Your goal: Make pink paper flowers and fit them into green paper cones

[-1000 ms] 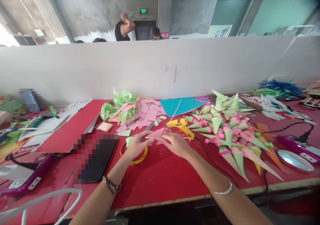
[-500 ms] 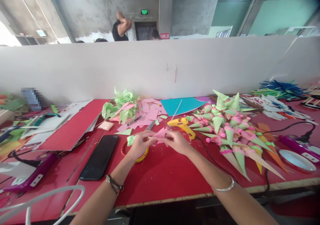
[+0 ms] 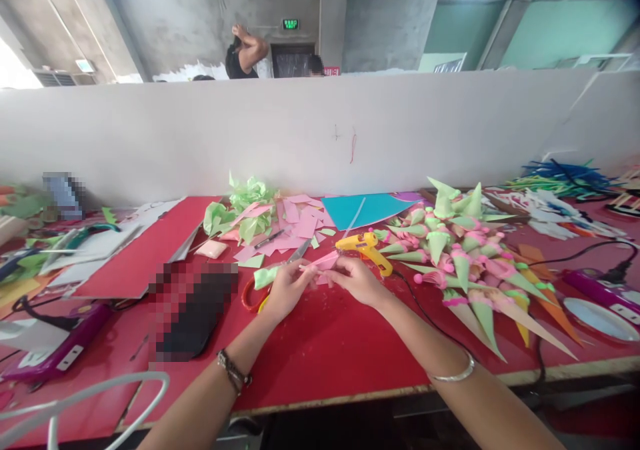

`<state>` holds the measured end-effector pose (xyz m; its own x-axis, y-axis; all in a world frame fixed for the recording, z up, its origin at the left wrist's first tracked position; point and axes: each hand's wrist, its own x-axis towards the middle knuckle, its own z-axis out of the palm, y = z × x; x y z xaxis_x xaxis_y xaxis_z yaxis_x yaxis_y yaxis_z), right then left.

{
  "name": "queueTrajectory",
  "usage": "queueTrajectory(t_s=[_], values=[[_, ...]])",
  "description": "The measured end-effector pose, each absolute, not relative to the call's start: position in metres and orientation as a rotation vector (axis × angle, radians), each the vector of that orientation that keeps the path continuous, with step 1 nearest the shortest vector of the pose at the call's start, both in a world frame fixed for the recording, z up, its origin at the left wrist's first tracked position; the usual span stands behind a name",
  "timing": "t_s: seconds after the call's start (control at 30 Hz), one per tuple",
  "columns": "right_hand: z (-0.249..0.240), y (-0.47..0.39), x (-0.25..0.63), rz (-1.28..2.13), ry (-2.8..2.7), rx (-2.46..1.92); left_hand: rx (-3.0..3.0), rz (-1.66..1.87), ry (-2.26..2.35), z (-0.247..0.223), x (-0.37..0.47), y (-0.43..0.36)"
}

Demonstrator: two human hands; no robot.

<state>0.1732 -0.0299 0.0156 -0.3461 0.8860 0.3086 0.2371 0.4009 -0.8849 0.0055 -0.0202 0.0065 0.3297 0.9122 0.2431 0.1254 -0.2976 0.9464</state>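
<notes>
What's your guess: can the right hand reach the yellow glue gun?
Probably yes: the yellow glue gun lies just beyond the right hand, nothing visible between, though that hand holds pink paper.

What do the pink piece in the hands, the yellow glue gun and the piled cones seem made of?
Pink piece: probably matte paper or card, thin-edged. Glue gun: likely plastic, smooth and evenly coloured. Cones: probably matte rolled paper, given dull surfaces and sharp tips; foam remains possible.

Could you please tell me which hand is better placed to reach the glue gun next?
The right hand, probably: it is nearer the glue gun, whose handle lies just beyond it. The left hand is farther away; both hold pink paper.
</notes>
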Motion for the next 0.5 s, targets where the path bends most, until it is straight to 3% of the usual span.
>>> queueTrajectory(t_s=[0.5], values=[[0.0192, -0.0359, 0.1673, 0.845, -1.895, -0.981, 2.074, 1.025, 1.025, 0.0109, 0.0021, -0.0239]])
